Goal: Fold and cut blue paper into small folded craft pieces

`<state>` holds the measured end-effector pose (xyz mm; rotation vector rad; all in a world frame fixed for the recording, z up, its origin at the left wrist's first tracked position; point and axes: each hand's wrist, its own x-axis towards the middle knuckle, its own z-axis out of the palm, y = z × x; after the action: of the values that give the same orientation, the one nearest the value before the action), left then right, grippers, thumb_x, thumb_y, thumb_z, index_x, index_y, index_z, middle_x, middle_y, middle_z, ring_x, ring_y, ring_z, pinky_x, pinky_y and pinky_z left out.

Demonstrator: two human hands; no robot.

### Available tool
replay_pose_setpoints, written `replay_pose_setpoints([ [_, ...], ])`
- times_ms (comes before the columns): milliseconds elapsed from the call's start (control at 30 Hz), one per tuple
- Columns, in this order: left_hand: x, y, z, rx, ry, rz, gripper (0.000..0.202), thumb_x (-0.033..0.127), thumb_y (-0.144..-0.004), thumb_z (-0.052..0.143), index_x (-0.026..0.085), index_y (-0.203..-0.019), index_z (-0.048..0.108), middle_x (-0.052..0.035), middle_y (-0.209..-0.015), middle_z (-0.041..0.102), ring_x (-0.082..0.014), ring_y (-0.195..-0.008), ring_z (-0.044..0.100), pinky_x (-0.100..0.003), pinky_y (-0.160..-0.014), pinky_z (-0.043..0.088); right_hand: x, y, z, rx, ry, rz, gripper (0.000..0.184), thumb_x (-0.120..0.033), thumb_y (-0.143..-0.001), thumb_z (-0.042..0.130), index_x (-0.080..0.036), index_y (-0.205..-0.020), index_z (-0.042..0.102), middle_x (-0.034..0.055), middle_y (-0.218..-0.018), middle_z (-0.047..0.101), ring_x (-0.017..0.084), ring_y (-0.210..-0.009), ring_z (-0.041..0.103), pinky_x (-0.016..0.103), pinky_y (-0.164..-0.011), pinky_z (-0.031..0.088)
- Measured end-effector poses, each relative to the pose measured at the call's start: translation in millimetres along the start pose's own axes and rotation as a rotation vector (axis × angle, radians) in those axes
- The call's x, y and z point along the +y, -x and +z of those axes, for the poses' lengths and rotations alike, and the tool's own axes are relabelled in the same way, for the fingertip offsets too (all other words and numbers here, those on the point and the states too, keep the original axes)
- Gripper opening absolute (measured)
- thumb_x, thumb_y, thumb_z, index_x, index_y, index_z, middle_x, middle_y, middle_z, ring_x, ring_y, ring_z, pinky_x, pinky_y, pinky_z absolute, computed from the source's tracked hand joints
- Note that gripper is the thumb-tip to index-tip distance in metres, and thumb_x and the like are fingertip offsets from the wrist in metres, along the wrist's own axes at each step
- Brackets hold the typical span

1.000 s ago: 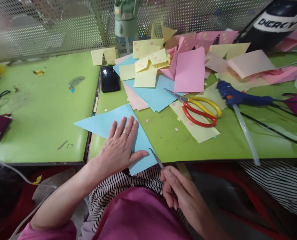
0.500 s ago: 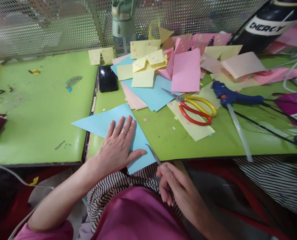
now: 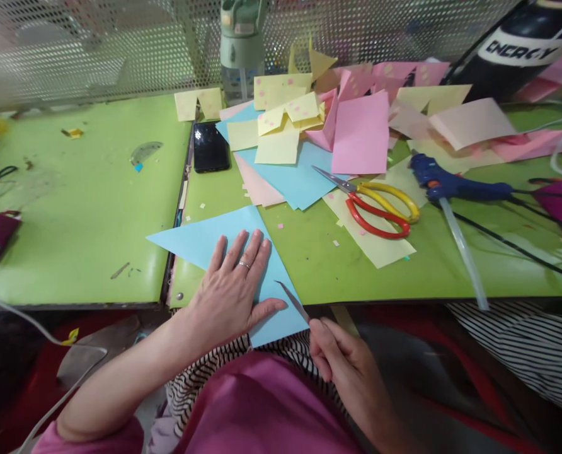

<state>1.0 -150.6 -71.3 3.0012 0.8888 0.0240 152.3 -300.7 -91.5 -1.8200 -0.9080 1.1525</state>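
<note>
The blue paper (image 3: pixel 200 239) has just slid nearer under the flat left hand (image 3: pixel 236 284), fingers slightly apart, so its near corner overhangs the green table (image 3: pixel 366 284) further, probably less steady there. The right hand (image 3: pixel 340 356) stays pinched on a slim metal tool (image 3: pixel 293 299) above it.

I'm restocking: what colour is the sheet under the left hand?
The sheet is light blue; head view.

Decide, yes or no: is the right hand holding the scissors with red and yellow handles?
No, the right hand holds a thin, curved-tipped metal tool, while the scissors lie untouched beyond it.
</note>
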Motion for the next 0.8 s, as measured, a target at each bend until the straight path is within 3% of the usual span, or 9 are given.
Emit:
replay_pose_setpoints([
  [200, 1.1, 1.3, -0.4, 0.005, 0.013, 0.003, 0.089, 0.071, -0.092, 0.014, 0.005, -0.151, 0.023, -0.0178, -0.159, 0.019, -0.0376, -0.147, 0.015, -0.059, -0.117, 0.015, 4.2, 3.7, -0.5, 0.097, 0.017, -0.042, 0.051, -0.057, -0.094, 0.039, -0.023, -0.056, 0.041, -0.0053, -0.046, 0.038, 0.011, -0.045, 0.038, 0.026, -0.049, 0.032],
  [533, 2.4, 1.6, -2.3, -0.014, 0.027, -0.007, 0.089, 0.071, -0.092, 0.013, 0.006, -0.151, 0.023, -0.0177, -0.159, 0.019, -0.037, -0.147, 0.014, -0.059, -0.118, 0.014, -5.6, 3.5, 1.7, 0.096, -0.053, -0.004, 0.052, -0.062, -0.092, 0.042, -0.023, -0.057, 0.043, -0.0042, -0.047, 0.04, 0.012, -0.046, 0.038, 0.027, -0.05, 0.033],
  [700, 6.7, 8.6, -8.8, -0.028, 0.028, 0.042, 0.091, 0.073, -0.09, 0.014, 0.007, -0.151, 0.024, -0.0154, -0.159, 0.019, -0.0361, -0.147, 0.017, -0.059, -0.118, 0.014, -5.5, 5.8, -0.5, -0.08, -0.073, 0.102, 0.054, -0.065, -0.091, 0.039, -0.022, -0.059, 0.045, -0.004, -0.046, 0.042, 0.011, -0.046, 0.038, 0.028, -0.05, 0.032],
  [800, 5.1, 11.3, -12.7, -0.064, 0.039, 0.075, 0.081, 0.066, -0.095, 0.013, 0.009, -0.151, 0.024, -0.012, -0.159, 0.02, -0.0332, -0.147, 0.019, -0.058, -0.118, 0.017, -6.8, 9.1, -6.0, -0.173, -0.066, 0.123, 0.052, -0.064, -0.091, 0.04, -0.022, -0.062, 0.048, -0.004, -0.048, 0.042, 0.012, -0.048, 0.04, 0.028, -0.053, 0.034],
])
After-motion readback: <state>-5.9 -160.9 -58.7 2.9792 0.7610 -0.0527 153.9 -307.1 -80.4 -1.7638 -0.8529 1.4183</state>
